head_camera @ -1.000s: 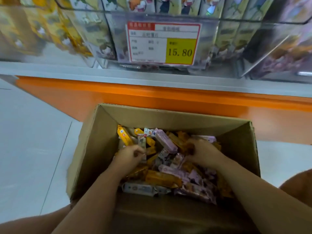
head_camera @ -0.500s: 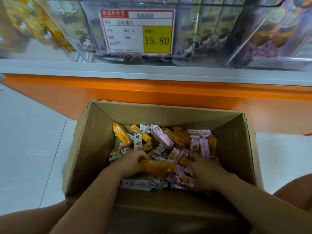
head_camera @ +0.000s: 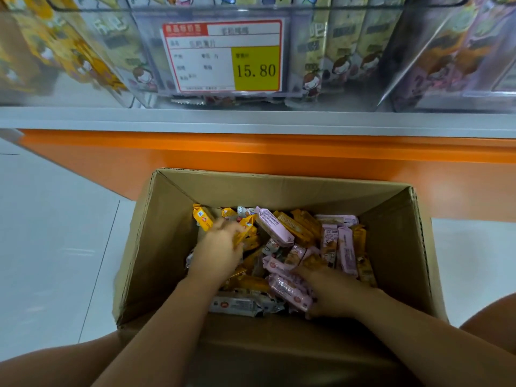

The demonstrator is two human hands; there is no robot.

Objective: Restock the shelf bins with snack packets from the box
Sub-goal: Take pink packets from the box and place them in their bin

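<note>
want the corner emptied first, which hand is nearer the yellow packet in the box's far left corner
Left. The left hand is right beside the yellow packet, fingertips almost on it; the right hand is across the box, near its front right.

We see a box (head_camera: 167,247) of matt brown corrugated cardboard, snack packets (head_camera: 273,230) in glossy, crinkled plastic film, shelf bins (head_camera: 296,93) of clear shiny plastic, a smooth printed paper price tag (head_camera: 201,62), a glossy orange shelf base (head_camera: 251,160) and smooth, reflective floor tiles (head_camera: 55,233).
</note>
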